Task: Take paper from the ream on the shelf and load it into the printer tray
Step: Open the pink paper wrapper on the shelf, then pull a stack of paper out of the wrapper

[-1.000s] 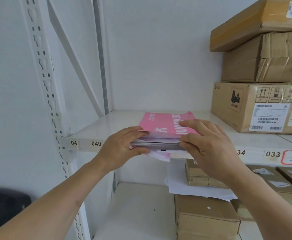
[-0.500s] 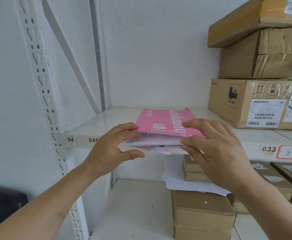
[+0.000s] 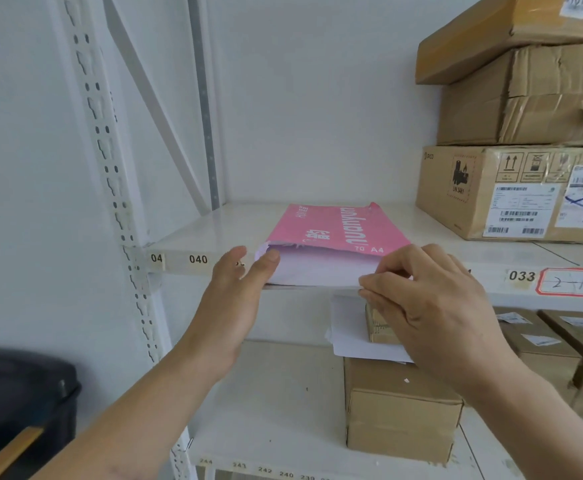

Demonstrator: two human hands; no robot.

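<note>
A pink-wrapped A4 paper ream lies on the white shelf, its open end toward me. A stack of white sheets sticks out of that open end, past the shelf's front edge. My right hand pinches the right front corner of the sheets between thumb and fingers. My left hand is at the left front corner, fingers apart, fingertips touching the sheets' left edge. The printer tray is not in view.
Stacked cardboard boxes fill the shelf's right side. On the lower shelf sit a brown box with loose white paper on it, and more boxes to the right. A dark bag is at lower left. A perforated upright post stands left.
The white sheets have slid farther out of the pink wrapper toward me. My left hand has loosened from a grip to spread fingers at the left edge. My right hand stays on the right corner.
</note>
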